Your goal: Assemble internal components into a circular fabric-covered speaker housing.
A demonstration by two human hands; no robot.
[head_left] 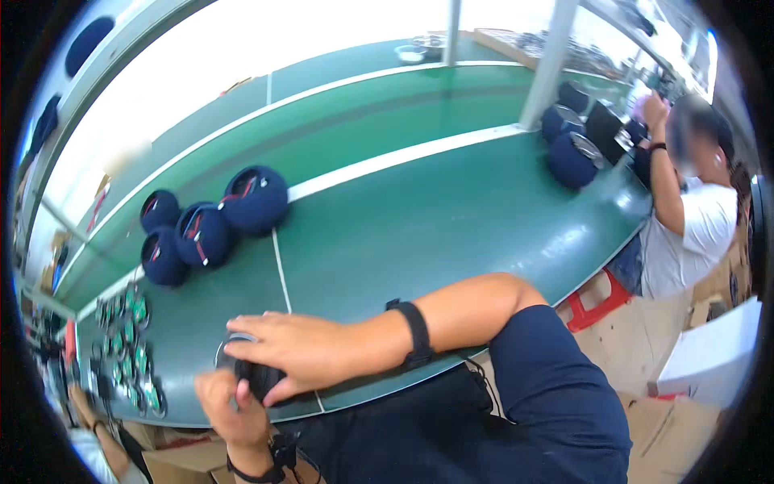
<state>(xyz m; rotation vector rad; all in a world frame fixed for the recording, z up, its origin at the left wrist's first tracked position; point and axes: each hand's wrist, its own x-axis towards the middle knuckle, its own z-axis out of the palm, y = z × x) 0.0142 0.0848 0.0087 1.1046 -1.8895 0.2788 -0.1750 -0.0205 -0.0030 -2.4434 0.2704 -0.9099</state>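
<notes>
Green worktop (pixel 419 218), white lines across; near edge curves by the torso. Small round black part (pixel 256 375) at 7 o'clock: right hand (pixel 294 347) grip cupped over it, left hand (pixel 230 407) grip pinching beneath. Navy round speakers (pixel 211 226) at 10 o'clock; middle open

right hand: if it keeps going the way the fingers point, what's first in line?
The right hand lies on a dark round part, fingers pointing left. Further left, the first things look like the small green circuit boards on the green table; depth is unclear.

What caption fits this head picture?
Both hands, left and right, grip a dark round part on the green table.
</notes>
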